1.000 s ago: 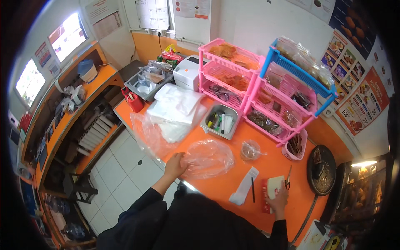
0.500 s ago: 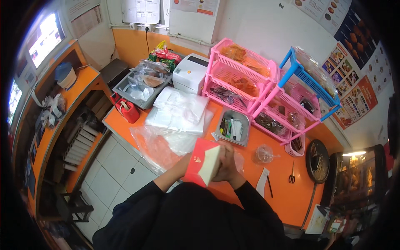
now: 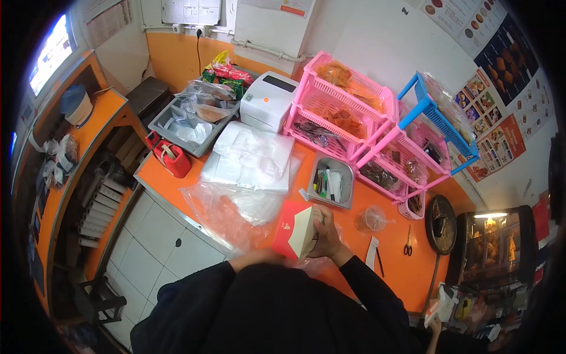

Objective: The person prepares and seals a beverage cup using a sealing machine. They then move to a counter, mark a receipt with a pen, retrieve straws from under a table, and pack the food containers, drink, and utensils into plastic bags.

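Note:
A red and cream paper carton (image 3: 299, 230) is tilted in front of my body, over the near edge of the orange table. My right hand (image 3: 328, 236) grips its cream side, thumb uppermost and fingers wrapped about the edge. Beside the carton's lower left corner is my left hand (image 3: 259, 258); the carton and my dark clothing hide its fingers, so its grip is unclear. Thin clear plastic bags (image 3: 230, 212) lie just beyond, next to a stack of white plastic bags (image 3: 250, 156). A grey metal tray (image 3: 330, 183) of pens and markers stands past the carton.
Pink tiered baskets (image 3: 342, 106) and a blue rack (image 3: 442, 124) stand at the back, beside a white printer (image 3: 268, 101). To the right are a clear cup (image 3: 372, 218), scissors (image 3: 407, 242) and a dark pan (image 3: 441, 224). Another person's hand (image 3: 435, 325) shows lower right.
The carton has turned to show more of its cream side. My left hand has dropped lower and leftward along it, while my right hand stays on it. Another person's hand has come into sight at lower right.

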A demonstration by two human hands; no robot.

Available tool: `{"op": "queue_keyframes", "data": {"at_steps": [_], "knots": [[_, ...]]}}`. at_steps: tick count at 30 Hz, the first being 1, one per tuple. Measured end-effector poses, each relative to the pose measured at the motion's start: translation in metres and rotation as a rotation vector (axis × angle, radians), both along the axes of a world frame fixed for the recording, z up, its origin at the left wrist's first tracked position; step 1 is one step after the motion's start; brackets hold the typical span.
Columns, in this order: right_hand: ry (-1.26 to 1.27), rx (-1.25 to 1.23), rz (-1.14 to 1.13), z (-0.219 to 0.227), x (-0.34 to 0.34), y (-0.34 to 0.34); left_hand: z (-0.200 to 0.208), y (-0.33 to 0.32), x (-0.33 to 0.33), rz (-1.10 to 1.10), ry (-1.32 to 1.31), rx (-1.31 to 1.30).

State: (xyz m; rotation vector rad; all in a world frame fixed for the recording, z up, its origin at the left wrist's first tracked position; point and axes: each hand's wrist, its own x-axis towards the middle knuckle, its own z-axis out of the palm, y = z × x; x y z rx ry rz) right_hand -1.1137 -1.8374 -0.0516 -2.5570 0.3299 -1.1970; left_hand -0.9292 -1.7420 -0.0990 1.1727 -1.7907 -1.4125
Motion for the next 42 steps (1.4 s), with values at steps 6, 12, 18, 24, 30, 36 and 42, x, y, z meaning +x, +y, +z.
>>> {"op": "queue_keyframes", "data": {"at_steps": [6, 12, 18, 24, 30, 36, 42], "knots": [[0.197, 0.109, 0.097, 0.014, -0.023, 0.023, -0.028, -0.050, 0.020, 0.172, 0.573, 0.535], [0.596, 0.195, -0.219, 0.007, -0.049, 0.029, 0.011, -0.061, 0.035, 0.336, -0.056, -0.277], [0.743, 0.599, -0.646, 0.012, -0.048, 0.035, 0.024, -0.041, 0.037, 0.120, -0.236, 0.154], [0.747, 0.595, -0.512, 0.055, -0.025, 0.051, 0.045, -0.038, 0.044, 0.339, -0.231, 0.045], [0.727, 1.029, -0.338, 0.023, -0.031, 0.048, 0.098, -0.033, 0.059, 0.107, 0.697, 0.496], [0.876, 0.515, -0.512, 0.027, 0.002, 0.047, 0.092, -0.026, 0.063, 0.202, 0.333, 0.311], [0.715, 0.693, -0.218, -0.030, -0.034, 0.024, 0.148, -0.034, 0.041, 0.451, -0.604, -0.722]]}}
